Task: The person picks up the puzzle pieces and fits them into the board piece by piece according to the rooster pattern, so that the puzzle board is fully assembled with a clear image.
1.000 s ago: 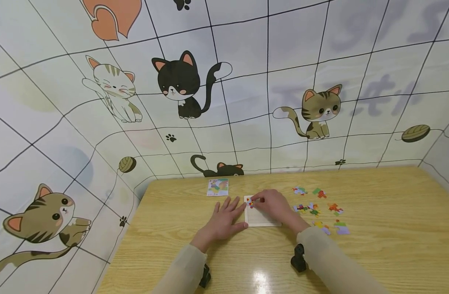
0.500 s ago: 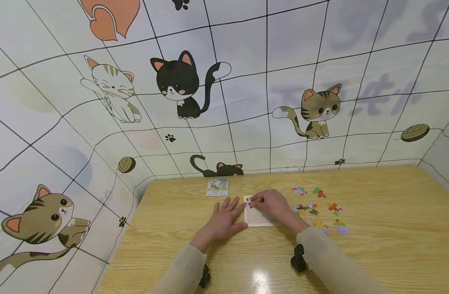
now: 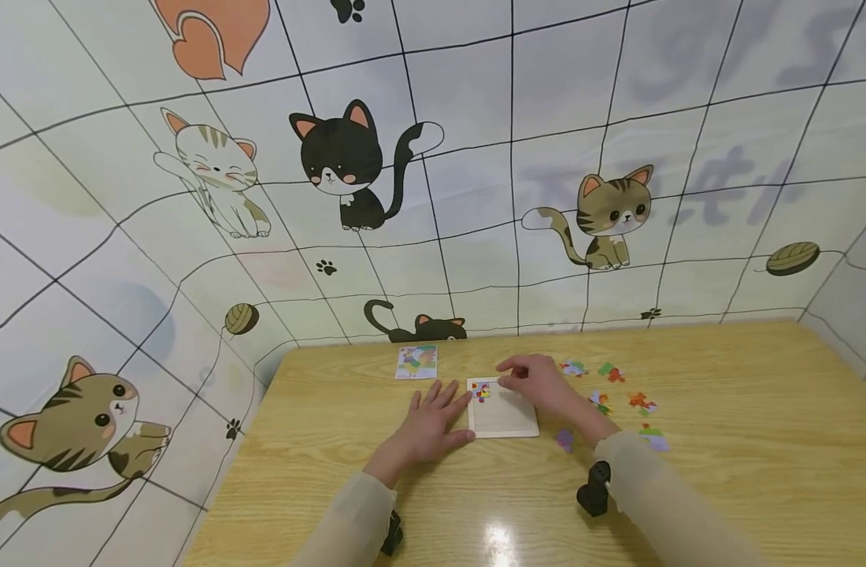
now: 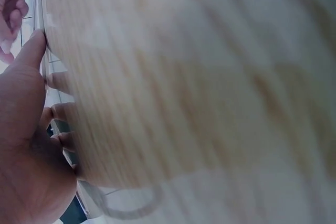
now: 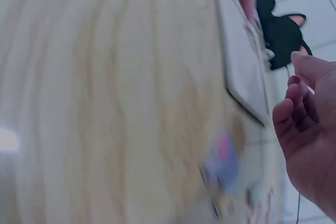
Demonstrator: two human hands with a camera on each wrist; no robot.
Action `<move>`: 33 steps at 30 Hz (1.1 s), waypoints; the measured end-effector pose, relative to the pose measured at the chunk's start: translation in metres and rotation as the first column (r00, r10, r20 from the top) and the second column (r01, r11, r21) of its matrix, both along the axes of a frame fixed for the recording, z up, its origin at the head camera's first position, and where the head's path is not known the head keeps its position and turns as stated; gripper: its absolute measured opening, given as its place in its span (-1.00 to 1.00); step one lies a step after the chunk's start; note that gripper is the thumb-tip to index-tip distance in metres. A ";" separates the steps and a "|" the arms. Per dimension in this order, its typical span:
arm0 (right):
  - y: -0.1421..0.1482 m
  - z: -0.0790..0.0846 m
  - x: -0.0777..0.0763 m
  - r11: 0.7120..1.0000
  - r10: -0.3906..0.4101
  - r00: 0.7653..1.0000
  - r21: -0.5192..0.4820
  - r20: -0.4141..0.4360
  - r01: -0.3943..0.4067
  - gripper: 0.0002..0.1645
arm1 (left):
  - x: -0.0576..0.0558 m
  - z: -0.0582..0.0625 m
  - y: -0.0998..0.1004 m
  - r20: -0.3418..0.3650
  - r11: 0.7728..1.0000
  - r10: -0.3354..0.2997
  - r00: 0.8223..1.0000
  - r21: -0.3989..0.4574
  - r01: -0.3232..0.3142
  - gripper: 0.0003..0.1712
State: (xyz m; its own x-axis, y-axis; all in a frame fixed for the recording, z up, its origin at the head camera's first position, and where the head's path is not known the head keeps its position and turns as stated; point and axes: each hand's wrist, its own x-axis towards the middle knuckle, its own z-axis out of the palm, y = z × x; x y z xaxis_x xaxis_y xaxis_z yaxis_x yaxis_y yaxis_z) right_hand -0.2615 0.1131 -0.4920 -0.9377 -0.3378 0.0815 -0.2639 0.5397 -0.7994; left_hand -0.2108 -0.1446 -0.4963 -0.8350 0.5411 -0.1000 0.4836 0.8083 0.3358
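Note:
A square puzzle tray [image 3: 507,421] with a pale rim lies on the table. One multicoloured jigsaw piece [image 3: 481,390] sits in its far left corner. My left hand [image 3: 429,425] lies with spread fingers along the tray's left edge, the thumb at the near left corner. Over the tray's far right part hovers my right hand [image 3: 539,383], its fingers loosely bent. In the right wrist view a gap shows between the thumb [image 5: 307,66] and the bent fingers, with nothing held there.
Loose jigsaw pieces lie right of the tray, among them a purple one [image 3: 564,440], a red-orange one [image 3: 642,402] and a green-and-lilac one [image 3: 654,438]. My right forearm covers part of that area. A picture card [image 3: 416,362] lies at the back left, near the wall.
My right hand has let go of the jigsaw piece in the tray's corner and moved right and back. That piece now shows fully. The left hand stays at the tray's edge.

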 end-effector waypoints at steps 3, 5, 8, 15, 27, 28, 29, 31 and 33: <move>0.019 0.005 -0.001 0.999 -0.028 1.000 -0.020 0.003 0.028 -0.65 | 0.000 -0.001 -0.001 -0.012 1.000 -0.012 1.000 0.004 0.012 -0.20; 0.033 0.008 -0.003 0.999 -0.036 0.999 -0.022 -0.005 0.036 -0.63 | 0.001 -0.001 -0.001 -0.015 1.000 -0.015 1.000 0.010 0.016 -0.20; 0.055 0.011 -0.005 0.998 -0.067 0.998 -0.007 -0.017 0.067 -0.61 | 0.002 0.001 -0.002 -0.015 1.000 -0.018 1.000 0.009 0.018 -0.20; 0.094 0.010 -0.008 0.991 -0.129 0.992 0.022 -0.016 0.129 -0.60 | 0.001 0.000 -0.001 -0.008 1.000 -0.011 1.000 0.000 0.011 -0.20; 0.114 0.003 -0.009 0.993 -0.105 0.994 0.053 0.016 0.104 -0.62 | 0.001 0.001 -0.001 -0.010 1.000 -0.018 1.000 -0.001 0.018 -0.20; 0.114 0.003 -0.009 0.993 -0.104 0.994 0.056 0.021 0.103 -0.61 | 0.001 0.001 -0.001 -0.011 1.000 -0.019 1.000 0.001 0.019 -0.20; 0.115 0.002 -0.009 0.993 -0.103 0.994 0.057 0.027 0.101 -0.60 | 0.001 0.001 -0.001 -0.012 1.000 -0.019 1.000 0.002 0.019 -0.20; 0.115 0.001 -0.010 0.993 -0.101 0.994 0.059 0.042 0.099 -0.58 | 0.001 0.001 -0.001 -0.010 1.000 -0.017 1.000 0.000 0.017 -0.20; 0.116 0.000 -0.011 0.993 -0.098 0.993 0.066 0.058 0.094 -0.55 | 0.001 0.001 -0.001 -0.013 1.000 -0.015 1.000 0.001 0.015 -0.20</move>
State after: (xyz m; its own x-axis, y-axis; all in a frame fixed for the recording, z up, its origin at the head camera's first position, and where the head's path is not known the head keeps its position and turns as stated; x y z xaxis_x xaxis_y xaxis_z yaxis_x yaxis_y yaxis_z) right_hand -0.2724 0.2293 -0.4924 -0.9686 -0.2485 0.0045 -0.1600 0.6097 -0.7763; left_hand -0.2097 -0.1457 -0.4955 -0.8283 0.5533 -0.0882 0.4997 0.8008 0.3302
